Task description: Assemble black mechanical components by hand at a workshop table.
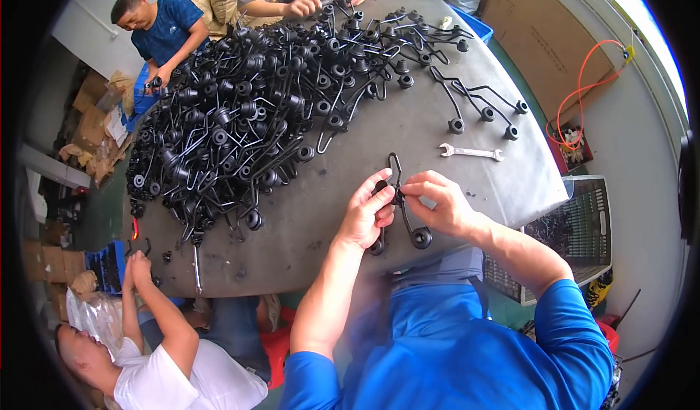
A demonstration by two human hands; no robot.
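Over the near edge of the table, my left hand (362, 217) grips a black bent-rod part (421, 238) with round rubber bushings at its lower ends. Its narrow looped end points up, away from me. My right hand (441, 204) pinches at the middle of the same part, thumb and forefinger together; any small piece between those fingertips is too small to make out. Beyond my right hand lies a double open-ended wrench (472, 152). A few similar black rods with bushings (487, 112) rest apart from the pile, farther off.
A large heap of black rod parts (240, 111) covers the table's left and far side. Three other people work around the grey tabletop (430, 140). A long metal tool (197, 268) lies near the left front edge. A grey crate (601, 224) stands to my right.
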